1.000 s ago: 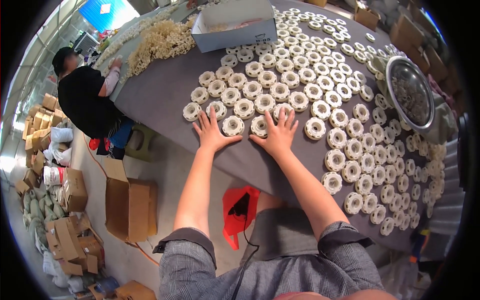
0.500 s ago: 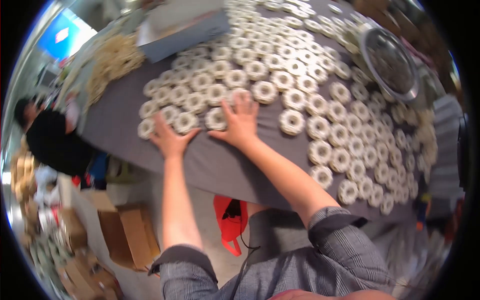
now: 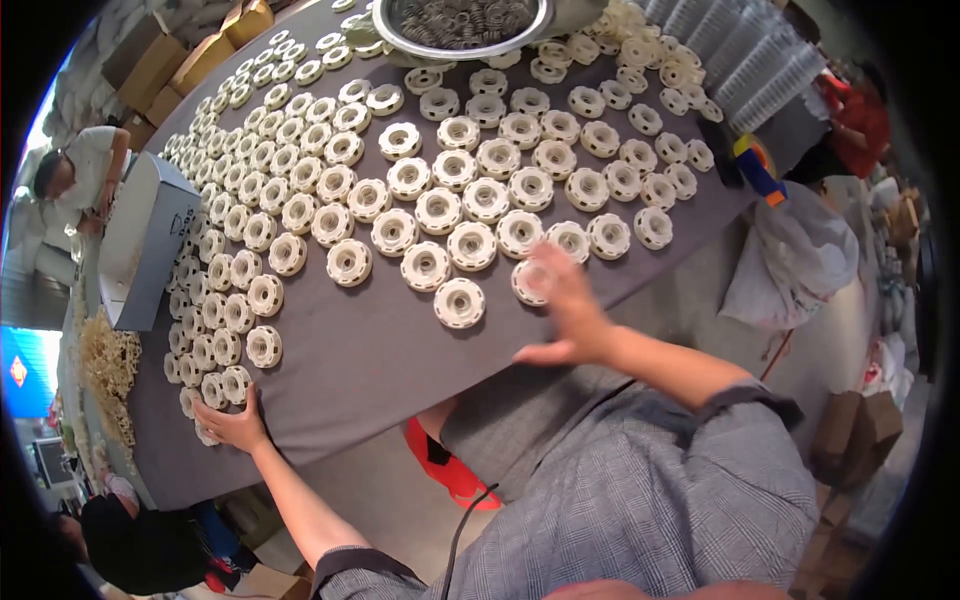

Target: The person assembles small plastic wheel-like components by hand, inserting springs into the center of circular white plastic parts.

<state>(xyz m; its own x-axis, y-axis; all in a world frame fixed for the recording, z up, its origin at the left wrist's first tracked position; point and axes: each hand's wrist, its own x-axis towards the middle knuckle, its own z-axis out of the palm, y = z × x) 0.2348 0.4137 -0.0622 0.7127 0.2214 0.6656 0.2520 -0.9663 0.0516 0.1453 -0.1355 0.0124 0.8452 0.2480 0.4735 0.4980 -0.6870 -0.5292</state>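
Observation:
Many cream-white round plastic parts with notched rims, several showing coiled springs in their centres, lie flat in a single layer on a grey cloth-covered table [image 3: 370,375]. At the table's left edge, my left hand [image 3: 236,427] rests against the nearest parts, such as this notched part [image 3: 235,385], its thumb stretched away from the fingers. My right hand [image 3: 582,322] is partly smeared by motion near the front edge. Its thumb stands apart, and its fingers reach over another notched part [image 3: 528,284], partly covering it. Neither hand has anything in its grasp.
A metal bowl [image 3: 465,54] of dark coil springs stands at the far side. On the left are a grey-blue box [image 3: 150,245] and a tan heap [image 3: 108,375]. Clear plastic stacks [image 3: 735,65] stand at far right, beside a tape dispenser [image 3: 757,168]. Other people are at both sides.
My view has turned toward the right. My hands, close together among the parts before, are now wide apart: the left at the left edge group, the right over at the right-hand group.

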